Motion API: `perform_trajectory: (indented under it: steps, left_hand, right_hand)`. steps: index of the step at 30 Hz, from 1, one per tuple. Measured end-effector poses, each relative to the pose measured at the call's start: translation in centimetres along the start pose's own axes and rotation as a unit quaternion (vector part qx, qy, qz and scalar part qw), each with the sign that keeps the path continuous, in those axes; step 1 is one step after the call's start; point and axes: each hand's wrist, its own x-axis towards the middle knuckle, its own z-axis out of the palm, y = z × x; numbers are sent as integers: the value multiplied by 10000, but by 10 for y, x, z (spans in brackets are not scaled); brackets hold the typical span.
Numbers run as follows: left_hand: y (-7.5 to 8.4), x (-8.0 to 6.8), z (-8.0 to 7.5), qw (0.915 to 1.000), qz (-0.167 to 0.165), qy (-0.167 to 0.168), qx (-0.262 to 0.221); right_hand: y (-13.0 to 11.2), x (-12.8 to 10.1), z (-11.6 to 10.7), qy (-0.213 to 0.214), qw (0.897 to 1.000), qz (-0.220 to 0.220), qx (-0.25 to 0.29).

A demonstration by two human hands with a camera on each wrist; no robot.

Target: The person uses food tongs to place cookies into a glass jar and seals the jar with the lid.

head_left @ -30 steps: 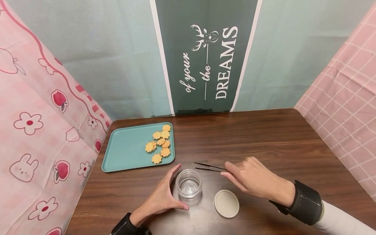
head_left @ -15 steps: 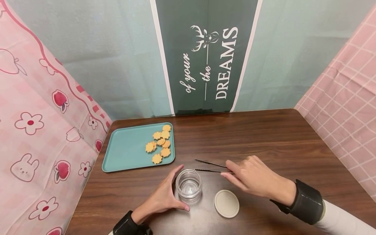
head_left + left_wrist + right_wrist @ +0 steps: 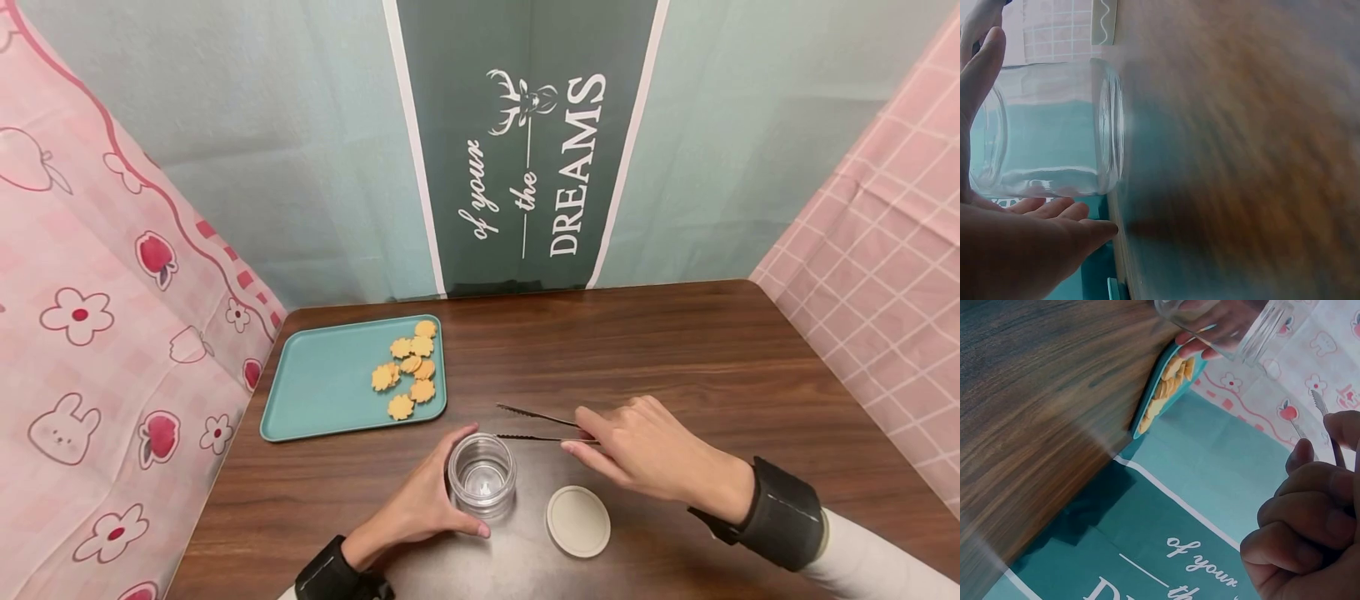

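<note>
An empty glass jar stands near the front of the brown table. My left hand wraps round its left side, fingers behind it and thumb in front. In the left wrist view the jar sits between my thumb and fingers. My right hand pinches metal tongs that point left behind the jar, tips apart. The tongs and jar also show in the right wrist view. A round white lid lies flat to the right of the jar.
A teal tray lies at the table's left, with several orange flower-shaped biscuits on its right side. Pink patterned cloth hangs at both sides and a green banner at the back.
My left hand has closed in on the jar. The tongs' tips have sprung apart in my right hand, which has barely moved.
</note>
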Motion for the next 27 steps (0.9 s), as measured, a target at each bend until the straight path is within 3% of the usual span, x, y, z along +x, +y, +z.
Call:
perform_trajectory:
  steps: [16,22,27]
  left_hand:
    - [-1,5,4,9996,176,-24,-210]
    - [-4,7,5,9994,326,11,-89]
    - [-4,8,4,9996,262,1,-96]
  right_hand:
    - [5,4,1,53,10000,60,-38]
    - [9,6,1,68,9999,97,-50]
    - [11,7,2,84,9999,112,-100]
